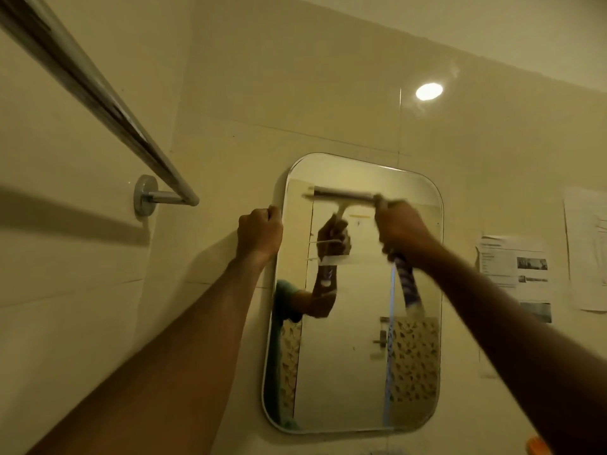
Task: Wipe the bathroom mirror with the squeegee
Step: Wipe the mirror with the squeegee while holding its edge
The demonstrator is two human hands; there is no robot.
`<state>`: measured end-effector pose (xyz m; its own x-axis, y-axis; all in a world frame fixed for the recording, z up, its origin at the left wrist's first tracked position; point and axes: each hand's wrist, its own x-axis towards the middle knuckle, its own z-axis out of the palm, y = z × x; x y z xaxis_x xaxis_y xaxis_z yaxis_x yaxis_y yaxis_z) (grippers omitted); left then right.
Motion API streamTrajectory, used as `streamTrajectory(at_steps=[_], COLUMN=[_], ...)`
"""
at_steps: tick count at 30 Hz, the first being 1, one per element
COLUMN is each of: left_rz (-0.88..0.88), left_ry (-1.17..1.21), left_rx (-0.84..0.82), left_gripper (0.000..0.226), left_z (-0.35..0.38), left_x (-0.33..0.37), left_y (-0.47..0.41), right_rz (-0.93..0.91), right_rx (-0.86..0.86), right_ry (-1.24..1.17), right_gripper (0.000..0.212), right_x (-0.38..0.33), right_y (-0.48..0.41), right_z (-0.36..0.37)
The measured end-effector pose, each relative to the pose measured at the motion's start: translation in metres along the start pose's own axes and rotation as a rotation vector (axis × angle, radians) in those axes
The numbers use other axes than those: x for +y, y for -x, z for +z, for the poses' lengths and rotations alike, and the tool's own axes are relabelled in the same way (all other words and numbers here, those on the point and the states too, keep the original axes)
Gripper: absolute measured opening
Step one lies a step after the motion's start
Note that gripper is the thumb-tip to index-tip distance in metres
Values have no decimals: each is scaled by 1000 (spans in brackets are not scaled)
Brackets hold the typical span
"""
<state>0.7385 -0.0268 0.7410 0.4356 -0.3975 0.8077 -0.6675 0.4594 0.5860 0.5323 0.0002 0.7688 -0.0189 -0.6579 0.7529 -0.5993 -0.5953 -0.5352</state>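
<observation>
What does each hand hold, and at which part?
The right hand grips the squeegee by its handle. The left hand holds the mirror at its left edge, near the top.

Cream tiled wall, chrome towel rail, taped papers — warm light glare

rounded-corner frameless mirror hangs upright on the wall. squeegee blade lies horizontal on the glass near the top edge, blue-white handle pointing down, blurred.
</observation>
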Motion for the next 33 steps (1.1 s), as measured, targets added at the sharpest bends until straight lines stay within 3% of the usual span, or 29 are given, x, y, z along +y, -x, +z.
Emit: streamTrajectory(at_steps=[2, 5, 10, 13, 19, 23, 30, 33], left_rz=[7, 2, 2, -11, -5, 2, -14, -11], left_ry=[20, -5, -18, -28, -57, -51, -65, -60], left_rx=[5, 7, -6, 4, 21, 16, 17, 12], left_gripper=[50, 49, 49, 48, 46, 47, 47, 44], left_z=[2, 3, 2, 4, 7, 7, 5, 4], left_x=[-3, -3, -1, -4, -18, -19, -12, -14], left_y=[-2, -2, -1, 3, 19, 19, 24, 23], right_rz=[-1, 31, 81, 114, 115, 157, 194, 208], right_rx=[70, 41, -119, -207, 63, 29, -198, -118], right_ry=[-25, -42, 59, 150, 16, -22, 78, 77], right_gripper=[39, 37, 50, 50, 44, 43, 47, 48], right_x=[-17, -9, 64, 69, 28, 46, 115, 101], right_y=[-31, -37, 64, 81, -32, -38, 70, 42], right_z=[-14, -5, 37, 24, -55, -55, -15, -41])
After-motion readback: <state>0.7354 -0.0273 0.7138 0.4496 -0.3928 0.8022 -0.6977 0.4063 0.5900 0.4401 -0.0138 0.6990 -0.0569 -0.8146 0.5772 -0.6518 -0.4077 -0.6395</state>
